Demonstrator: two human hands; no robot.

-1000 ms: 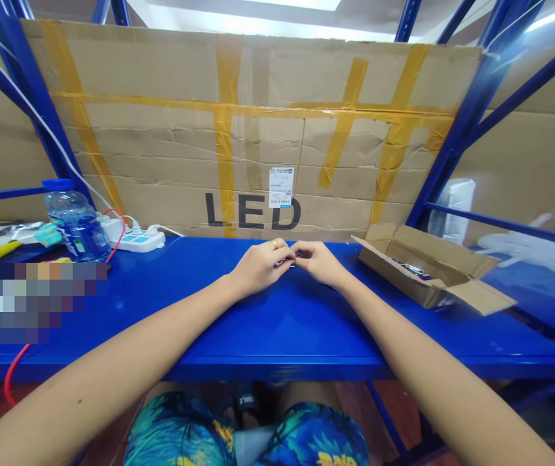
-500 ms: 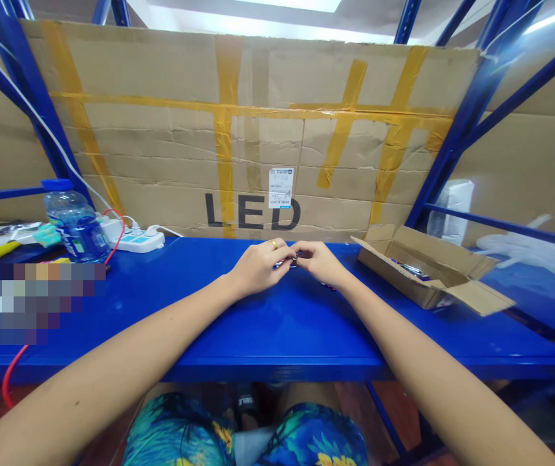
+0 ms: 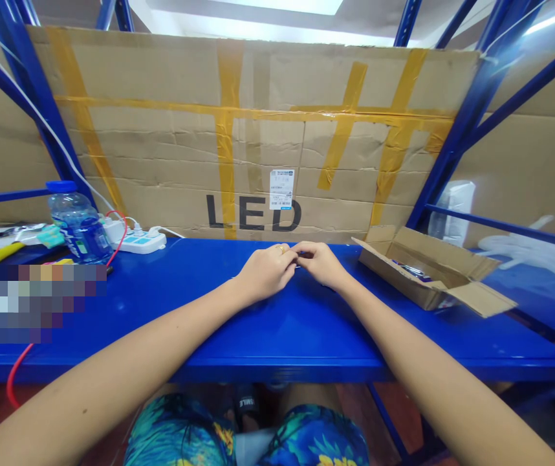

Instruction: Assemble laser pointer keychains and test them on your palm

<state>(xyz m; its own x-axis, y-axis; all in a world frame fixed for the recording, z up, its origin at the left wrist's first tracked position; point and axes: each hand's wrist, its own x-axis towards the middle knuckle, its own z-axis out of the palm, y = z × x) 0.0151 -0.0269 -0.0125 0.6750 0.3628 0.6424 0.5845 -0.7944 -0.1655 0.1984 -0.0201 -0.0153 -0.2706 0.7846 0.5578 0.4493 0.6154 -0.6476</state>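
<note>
My left hand and my right hand meet over the middle of the blue table, near its back. The fingers of both are pinched together at the tips. Something small sits between them, almost wholly covered by the fingers, and I cannot make out what it is. A ring shows on a finger of my left hand. A dark sliver of some object peeks out under my right hand, too small to name.
An open cardboard box with pen-like items stands at the right. On the left are a blue-capped bottle, a white power strip and a red cable. A big cardboard sheet marked LED rises behind.
My left hand has turned and shifted slightly right, closer against my right hand. The small thing between the fingers is now more hidden. The view has moved a little.
</note>
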